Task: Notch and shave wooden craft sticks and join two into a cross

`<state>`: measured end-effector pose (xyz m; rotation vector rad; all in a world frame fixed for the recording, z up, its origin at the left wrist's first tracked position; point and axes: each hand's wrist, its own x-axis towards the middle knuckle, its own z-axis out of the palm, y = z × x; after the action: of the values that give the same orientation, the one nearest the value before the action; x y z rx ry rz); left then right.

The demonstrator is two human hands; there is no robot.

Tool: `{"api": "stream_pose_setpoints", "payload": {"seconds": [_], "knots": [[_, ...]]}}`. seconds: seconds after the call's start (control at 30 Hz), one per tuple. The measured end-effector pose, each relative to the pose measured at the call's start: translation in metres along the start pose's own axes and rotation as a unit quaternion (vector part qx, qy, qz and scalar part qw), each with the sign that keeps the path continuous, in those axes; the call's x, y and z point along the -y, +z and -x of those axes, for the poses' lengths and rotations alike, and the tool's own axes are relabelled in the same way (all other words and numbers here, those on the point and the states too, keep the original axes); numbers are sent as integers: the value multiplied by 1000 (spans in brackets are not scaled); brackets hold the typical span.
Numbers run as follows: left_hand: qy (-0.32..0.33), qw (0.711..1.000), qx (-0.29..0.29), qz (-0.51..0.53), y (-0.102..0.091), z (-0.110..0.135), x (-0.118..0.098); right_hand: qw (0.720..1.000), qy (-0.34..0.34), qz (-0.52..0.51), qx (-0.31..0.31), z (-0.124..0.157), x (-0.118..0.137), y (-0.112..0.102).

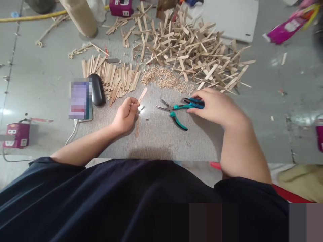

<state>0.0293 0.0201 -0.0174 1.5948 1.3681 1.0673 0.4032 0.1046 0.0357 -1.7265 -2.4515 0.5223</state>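
My left hand (127, 114) is closed on a wooden craft stick (143, 95), pinched between thumb and fingers, its rounded end pointing up and right. Another thin strip of wood (137, 127) shows just below that hand. My right hand (214, 106) has its fingers curled round blue-handled pliers (195, 103) with a short dark head pointing left. Right beside them, needle-nose pliers (171, 109) with green and black handles lie on the table, jaws and handles spread apart.
Behind the hands lie a big heap of craft sticks (181, 43), a row of sticks (113, 75) and small wood chips (164, 78). A phone (80, 99) on a cable and a black case (97, 90) are at left. A jar (80, 16) stands behind; a white panel (230, 18) lies back right.
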Motion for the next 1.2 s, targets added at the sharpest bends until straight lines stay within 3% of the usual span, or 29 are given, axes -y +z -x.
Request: {"api": "stream_pose_setpoints", "payload": {"seconds": [0.1,0.33,0.53,0.7,0.8,0.87,0.97,1.07,1.2], "knots": [[5,1000,-5,8,2,-2,5,1000,-9,-4,2,-8,-9,8],[-12,999,10,48,4,-7,3,998,-37,-30,-47,-7,3,4],[-40,995,-4,87,1,-14,-3,998,-41,-44,-28,-11,1,10],[-35,995,-1,98,-2,-16,-7,997,-12,-52,-62,-13,-3,5],[-30,996,-4,87,-2,-16,-8,992,-12,-49,-113,-12,-1,-1],[-26,997,-12,74,-2,-16,-8,986,-11,-49,-162,-6,11,0],[-23,998,-25,50,-2,-16,-5,978,-38,-58,-198,13,47,13],[-17,999,-33,28,-2,-16,-2,977,-173,-85,-94,33,97,37],[-5,999,-45,20,0,-15,-1,968,-226,-101,-40,35,146,63]]}}
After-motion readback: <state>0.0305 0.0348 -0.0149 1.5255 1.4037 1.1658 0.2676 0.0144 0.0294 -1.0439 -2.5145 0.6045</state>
